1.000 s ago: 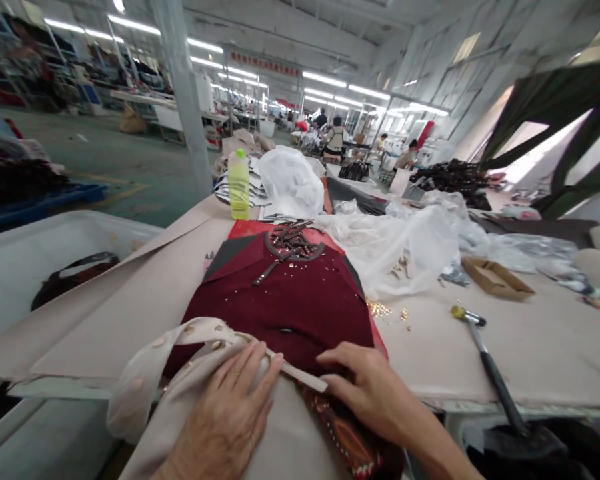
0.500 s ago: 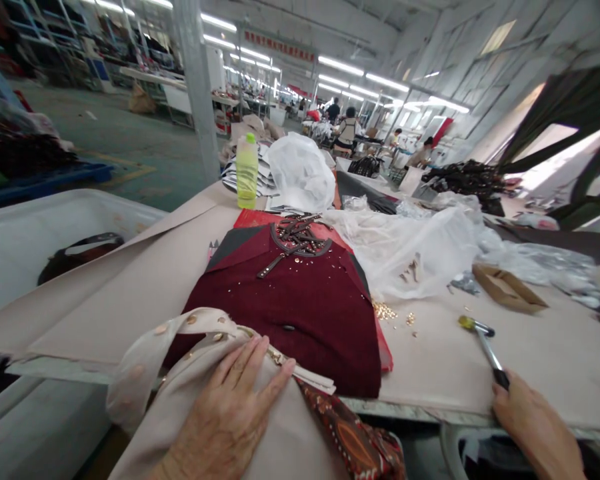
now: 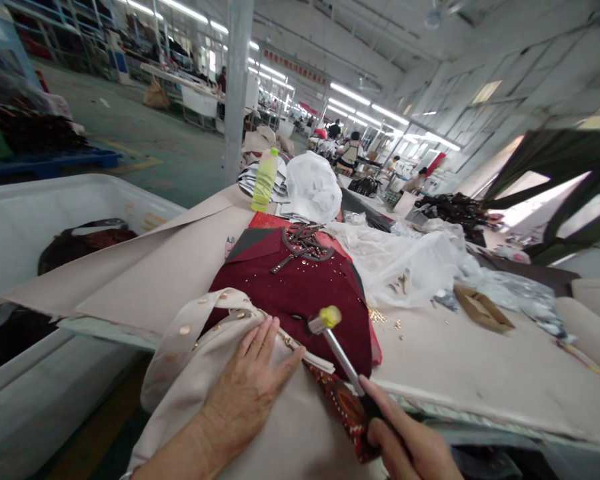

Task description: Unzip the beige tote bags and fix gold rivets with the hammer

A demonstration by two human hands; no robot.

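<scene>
My left hand (image 3: pixel 247 393) lies flat with fingers spread on a beige garment (image 3: pixel 220 373) with round studs, at the near edge of the table. My right hand (image 3: pixel 405 447) is closed around the black handle of a small hammer (image 3: pixel 337 350). Its yellow-tipped head hangs just above the beige fabric's edge and a dark red garment (image 3: pixel 300 293). The red garment lies beyond my left hand, with metal trim at its collar (image 3: pixel 305 241).
Small gold studs (image 3: pixel 380 315) are scattered on the beige tabletop (image 3: pixel 455 360). White plastic bags (image 3: pixel 405 260), a brown cardboard piece (image 3: pixel 480 310) and a yellow-green bottle (image 3: pixel 264 181) lie further back. A white bin (image 3: pixel 40 220) stands at left. Other workers are far behind.
My right hand left the garment, took the hammer from the table at right and brought its head over the garments. My left hand stayed flat on the beige fabric.
</scene>
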